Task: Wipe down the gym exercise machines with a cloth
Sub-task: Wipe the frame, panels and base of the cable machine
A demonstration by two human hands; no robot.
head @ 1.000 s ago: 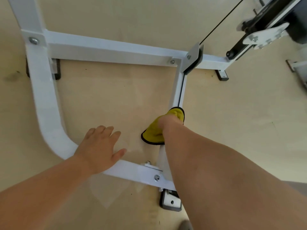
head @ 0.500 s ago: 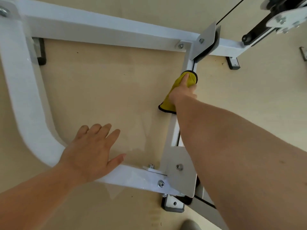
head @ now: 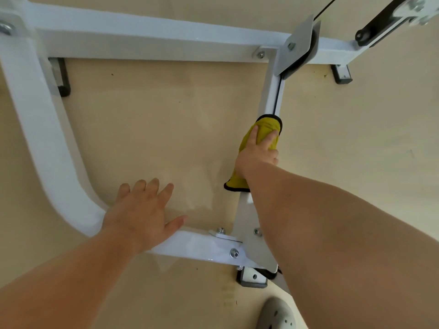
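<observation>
The white gym machine frame [head: 147, 41] lies low over the beige floor. A yellow cloth [head: 269, 125] with a black hem is wrapped over the frame's right bar [head: 273, 96], about halfway along it. My right hand [head: 257, 153] grips the cloth round that bar, thumb and forefinger pointing along it. The cloth's lower end [head: 234, 184] hangs off the bar's left side. My left hand [head: 142, 210] rests flat with spread fingers on the near bar [head: 202, 245], beside the curved corner.
A grey pulley bracket [head: 298, 43] with a black cable sits at the bar's far end. Black and white linkage [head: 389, 13] is at the top right. Bolts and a grey foot [head: 251, 279] lie near my right forearm. A grey shoe [head: 276, 314] is below.
My right hand slid the cloth up the right bar to the pulley bracket, then back toward me to mid-bar. My left hand has stayed on the near bar.
</observation>
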